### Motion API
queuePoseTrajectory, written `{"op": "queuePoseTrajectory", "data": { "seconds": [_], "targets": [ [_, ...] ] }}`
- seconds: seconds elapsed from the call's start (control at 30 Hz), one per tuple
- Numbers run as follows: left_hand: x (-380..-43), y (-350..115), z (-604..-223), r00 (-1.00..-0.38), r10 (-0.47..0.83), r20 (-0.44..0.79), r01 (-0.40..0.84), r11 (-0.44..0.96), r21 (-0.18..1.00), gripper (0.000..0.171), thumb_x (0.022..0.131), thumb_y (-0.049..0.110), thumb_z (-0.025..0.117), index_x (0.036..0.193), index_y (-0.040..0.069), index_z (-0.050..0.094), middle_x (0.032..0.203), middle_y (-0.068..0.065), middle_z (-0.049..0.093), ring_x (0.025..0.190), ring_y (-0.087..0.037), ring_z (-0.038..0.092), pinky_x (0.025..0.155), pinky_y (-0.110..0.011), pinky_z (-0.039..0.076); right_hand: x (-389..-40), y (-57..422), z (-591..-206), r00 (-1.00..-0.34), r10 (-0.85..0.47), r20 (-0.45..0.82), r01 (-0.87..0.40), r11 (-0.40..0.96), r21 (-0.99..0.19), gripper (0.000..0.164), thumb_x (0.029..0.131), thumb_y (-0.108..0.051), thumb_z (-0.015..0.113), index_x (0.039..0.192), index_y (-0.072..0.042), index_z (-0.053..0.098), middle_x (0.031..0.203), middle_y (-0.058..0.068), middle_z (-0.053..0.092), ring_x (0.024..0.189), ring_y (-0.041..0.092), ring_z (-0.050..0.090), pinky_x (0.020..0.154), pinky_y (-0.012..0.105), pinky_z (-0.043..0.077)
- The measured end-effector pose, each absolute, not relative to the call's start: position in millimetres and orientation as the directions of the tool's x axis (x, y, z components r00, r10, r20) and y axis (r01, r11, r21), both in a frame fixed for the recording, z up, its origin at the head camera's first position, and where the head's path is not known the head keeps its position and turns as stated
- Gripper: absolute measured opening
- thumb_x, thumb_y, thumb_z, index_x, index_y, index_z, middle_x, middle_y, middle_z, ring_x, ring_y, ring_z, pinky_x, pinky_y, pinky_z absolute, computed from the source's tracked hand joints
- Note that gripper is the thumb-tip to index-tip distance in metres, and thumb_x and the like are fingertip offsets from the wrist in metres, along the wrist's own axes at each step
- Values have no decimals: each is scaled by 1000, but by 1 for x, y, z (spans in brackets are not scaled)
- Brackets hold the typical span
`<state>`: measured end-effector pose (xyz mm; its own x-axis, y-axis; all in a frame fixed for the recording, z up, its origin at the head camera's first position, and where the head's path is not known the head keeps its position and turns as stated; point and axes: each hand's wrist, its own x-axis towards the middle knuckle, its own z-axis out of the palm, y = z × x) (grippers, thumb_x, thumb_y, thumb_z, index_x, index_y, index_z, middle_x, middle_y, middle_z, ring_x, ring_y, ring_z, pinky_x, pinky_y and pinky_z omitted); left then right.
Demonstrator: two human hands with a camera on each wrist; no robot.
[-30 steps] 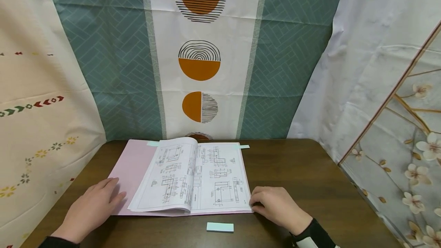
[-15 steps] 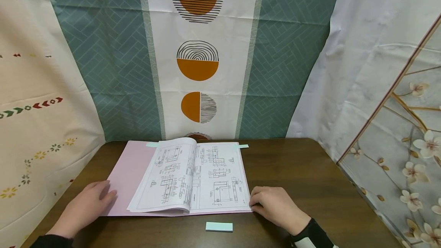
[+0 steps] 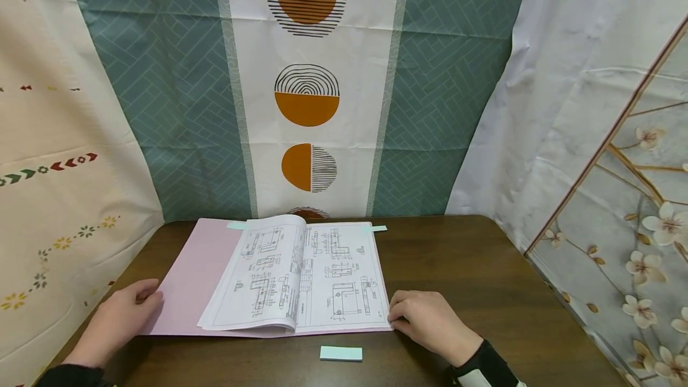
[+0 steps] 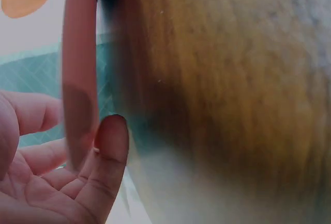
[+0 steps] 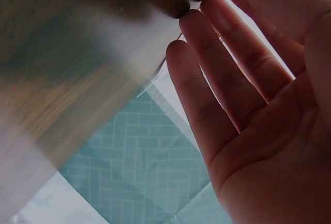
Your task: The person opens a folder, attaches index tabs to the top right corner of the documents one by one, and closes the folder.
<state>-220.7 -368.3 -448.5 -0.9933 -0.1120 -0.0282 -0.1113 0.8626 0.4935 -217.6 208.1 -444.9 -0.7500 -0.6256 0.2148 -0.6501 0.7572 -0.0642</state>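
A pink folder [image 3: 185, 291] lies spread on the table, carrying white sheets of technical drawings [image 3: 344, 279]. Its left-hand drawing sheet [image 3: 258, 282] bows up near the middle. My left hand [image 3: 120, 315] grips the folder's left edge near the lower corner. In the left wrist view, the pink edge [image 4: 80, 63] runs between the thumb and fingers of the left hand. My right hand [image 3: 427, 321] pinches the lower right corner of the pages and folder. In the right wrist view, the right hand's other fingers [image 5: 207, 110] extend toward the tabletop, and the pinched corner is mostly hidden.
A pale green sticky-note pad [image 3: 341, 353] lies in front of the folder on the dark wooden table [image 3: 457, 261]. Pale green tabs stick out at the folder's top left [image 3: 236, 225] and the right page's top corner [image 3: 379, 228]. Patterned cloths [image 3: 177, 106] hang behind and at both sides.
My left hand has slid left off the pink cover to its outer edge and now grips it there. The right hand stays at the lower right corner. The sheets lie as before.
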Motion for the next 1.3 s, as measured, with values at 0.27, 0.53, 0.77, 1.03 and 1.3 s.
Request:
{"op": "queuePoseTrajectory", "data": {
  "seconds": [0.27, 0.53, 0.77, 1.03, 1.3],
  "targets": [
    [-220, -365, -434, -984, -177, 6, -148, 843, 518, 54, 101, 30, 46, 133, -14, 51, 119, -33, 58, 90, -34, 56, 75, -49, 49, -218, 207, -446, -737, -631, 240, -660, 750, -55, 9, 78, -23, 83, 84, -27, 78, 88, -19, 62, 70, -2, 52, 63, 22, 46],
    [-211, -359, -413, -982, -160, 104, -79, 837, 541, 51, 104, 31, 40, 131, -9, 57, 123, -31, 59, 88, -30, 57, 68, -36, 44, -218, 207, -446, -747, -624, 227, -651, 756, -64, 8, 79, -23, 82, 85, -27, 78, 88, -17, 62, 70, 1, 50, 63, 23, 45],
    [-206, -356, -402, -990, -131, 59, -59, 742, 668, 63, 105, 45, 37, 141, -5, 50, 126, -27, 60, 91, -24, 61, 71, -35, 48, -218, 208, -446, -741, -630, 232, -658, 750, -65, 9, 79, -22, 82, 85, -27, 78, 87, -17, 62, 69, 1, 50, 63, 23, 44],
    [-207, -346, -380, -998, 15, 61, 61, 478, 876, 67, 106, 48, 39, 153, 1, 32, 130, -8, 55, 99, -10, 63, 79, -33, 53, -218, 207, -445, -748, -625, 222, -652, 754, -75, 9, 80, -23, 82, 87, -27, 79, 87, -18, 62, 69, 1, 50, 63, 22, 44],
    [-210, -314, -359, -969, 206, 137, 186, 238, 953, 57, 108, 41, 35, 152, 4, 33, 130, -6, 57, 104, -16, 64, 83, -35, 53, -219, 208, -446, -738, -631, 239, -660, 748, -65, 8, 80, -23, 82, 85, -28, 78, 85, -19, 60, 68, 0, 48, 61, 22, 42]
  ]
}}
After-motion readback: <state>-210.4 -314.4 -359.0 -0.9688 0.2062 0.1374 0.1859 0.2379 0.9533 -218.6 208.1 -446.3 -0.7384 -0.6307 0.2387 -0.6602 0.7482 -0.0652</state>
